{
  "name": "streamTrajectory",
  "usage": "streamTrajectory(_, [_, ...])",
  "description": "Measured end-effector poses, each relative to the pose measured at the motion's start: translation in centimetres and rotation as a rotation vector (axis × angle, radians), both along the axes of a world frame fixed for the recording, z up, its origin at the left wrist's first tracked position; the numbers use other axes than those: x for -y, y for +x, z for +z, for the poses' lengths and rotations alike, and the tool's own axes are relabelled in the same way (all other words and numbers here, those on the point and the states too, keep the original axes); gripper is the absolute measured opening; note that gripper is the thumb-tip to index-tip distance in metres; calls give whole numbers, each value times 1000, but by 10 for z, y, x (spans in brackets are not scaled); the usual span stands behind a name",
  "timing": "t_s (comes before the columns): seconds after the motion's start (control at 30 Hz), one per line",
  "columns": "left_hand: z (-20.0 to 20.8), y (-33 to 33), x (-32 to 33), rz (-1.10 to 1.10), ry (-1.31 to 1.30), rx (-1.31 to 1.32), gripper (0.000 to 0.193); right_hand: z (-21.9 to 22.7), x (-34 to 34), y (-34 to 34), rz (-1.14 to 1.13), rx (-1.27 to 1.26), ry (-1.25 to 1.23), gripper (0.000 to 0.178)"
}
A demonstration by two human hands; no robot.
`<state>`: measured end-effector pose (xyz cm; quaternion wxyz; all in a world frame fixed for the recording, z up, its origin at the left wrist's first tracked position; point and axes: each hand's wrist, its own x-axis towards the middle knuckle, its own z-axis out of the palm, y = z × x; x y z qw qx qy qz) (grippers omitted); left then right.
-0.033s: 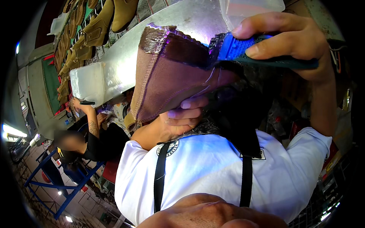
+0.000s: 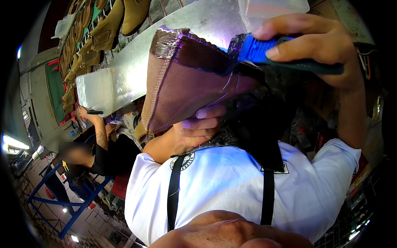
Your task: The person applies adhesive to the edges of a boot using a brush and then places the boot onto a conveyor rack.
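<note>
My left hand [image 2: 197,131] grips a brown suede boot upper [image 2: 188,80] from below, holding it up in front of my chest with its opening edge toward the upper left. A wet, glossy band runs along that top edge. My right hand [image 2: 311,43] is closed on a blue-handled brush-like tool [image 2: 264,51], whose tip rests against the boot's upper right edge. Below both hands are my white shirt and black apron straps [image 2: 175,186].
A shiny metal table [image 2: 194,25] runs behind the boot, with a translucent plastic tub [image 2: 96,90] on it and another tub [image 2: 273,8] at the top. Tan boots [image 2: 108,25] hang in a row at upper left. A co-worker in black [image 2: 108,153] sits at left by a blue frame [image 2: 62,204].
</note>
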<state>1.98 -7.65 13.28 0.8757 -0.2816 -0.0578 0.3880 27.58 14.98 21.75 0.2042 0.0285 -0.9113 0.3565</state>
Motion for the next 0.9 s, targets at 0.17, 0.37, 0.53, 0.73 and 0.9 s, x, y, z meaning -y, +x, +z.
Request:
streamTrajectory(0.17, [-1, -2, -3, -30, 154, 58, 44, -29, 1, 21, -295, 58, 42, 32])
streamTrajectory(0.37, [-33, -13, -12, -41, 460, 122, 44, -76, 22, 46, -622, -407, -249, 28])
streamTrajectory(0.53, [-36, -50, -32, 88, 628, -895, 47, -118, 51, 56, -663, -724, -594, 36])
streamTrajectory(0.73, [-45, -86, -71, 178, 1049, -2385, 53, -146, 72, 55, -824, -807, -846, 39])
streamTrajectory(0.9, [-34, -83, -111, 1137, 1405, -2627, 54, -129, 78, 58, -850, -731, -974, 47])
